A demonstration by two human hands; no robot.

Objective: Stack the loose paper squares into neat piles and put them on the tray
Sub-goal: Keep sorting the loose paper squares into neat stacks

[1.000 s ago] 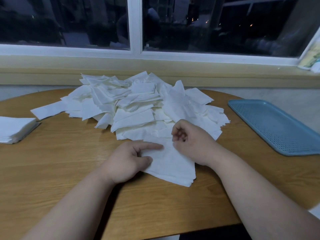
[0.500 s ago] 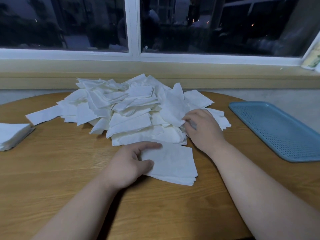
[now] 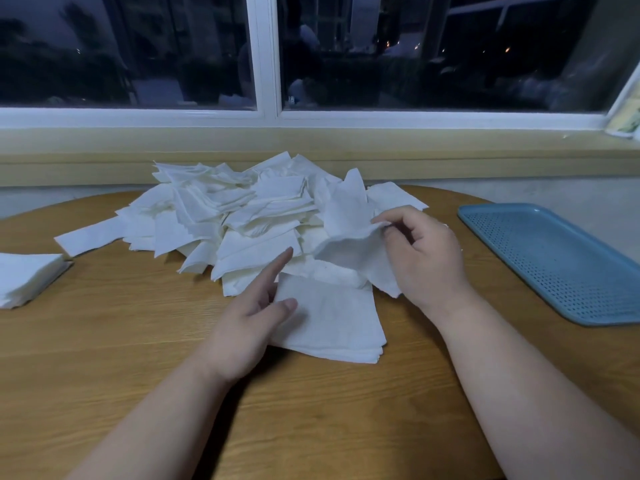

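Paper squares, white and soft-looking, lie in a loose heap (image 3: 242, 220) on the far middle of the round wooden table (image 3: 104, 341), many of them overlapping at odd angles. Nearer the person, touching the heap's front edge, sits a small neat pile of white squares (image 3: 332, 323) with its edges roughly aligned. The left hand (image 3: 249, 320) rests at this pile's left side: its fingers are spread apart, the forefinger pointing up toward the heap and the thumb lying on the pile's top sheet, not clamped on anything. The right hand (image 3: 426, 258) is at the heap's right edge, thumb and fingertips pinched together on a crumpled white sheet (image 3: 349, 220) whose upper part stands up above the heap while the lower part drapes beneath the palm. A second neat stack of white squares (image 3: 27, 278) sits at the table's far left, well apart from the heap and partly cut off by the picture's edge. The flat blue plastic tray with a perforated bottom (image 3: 554, 258) lies on the right of the table, apart from the heap and the right hand, with no paper visible on it. Behind the table runs a pale window sill (image 3: 311, 147) under a dark window
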